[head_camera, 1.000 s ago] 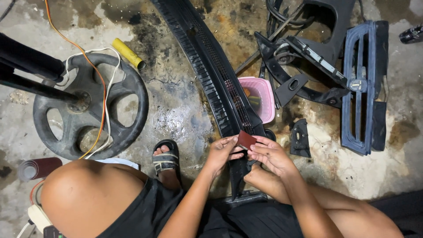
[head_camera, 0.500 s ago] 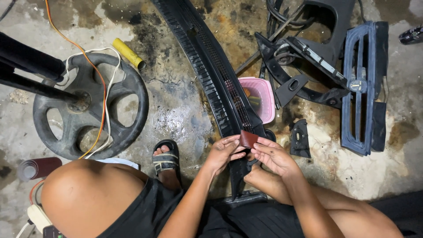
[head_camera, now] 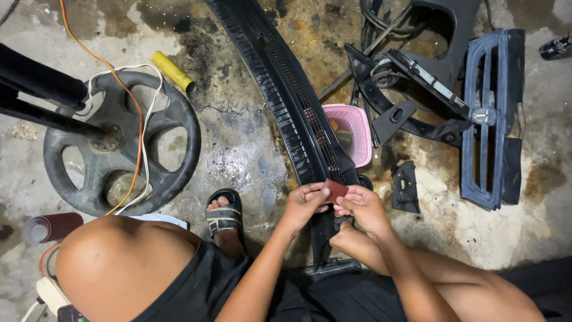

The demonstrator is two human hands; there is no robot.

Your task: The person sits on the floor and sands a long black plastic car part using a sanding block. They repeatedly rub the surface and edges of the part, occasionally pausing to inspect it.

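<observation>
A long black plastic car trim panel [head_camera: 280,77] with a grille strip runs from the top centre down to my lap. Both hands meet over its near end. My left hand [head_camera: 304,204] and my right hand [head_camera: 362,206] pinch a small reddish-brown piece of sandpaper [head_camera: 335,189] between their fingertips, just above the panel. My knees frame the panel's lower end, which is hidden under my arms.
A pink plastic tub [head_camera: 353,128] sits just right of the panel. Black car parts [head_camera: 417,71] and a blue grille [head_camera: 491,119] lie at the right. A black round fan base [head_camera: 122,143] with cables, a yellow tube [head_camera: 173,71] and a sandpaper roll [head_camera: 50,228] are left. My sandalled foot [head_camera: 224,217] rests on wet concrete.
The hands stay at the same spot over the panel; the fingers shift slightly on the sandpaper piece. Nothing else has moved.
</observation>
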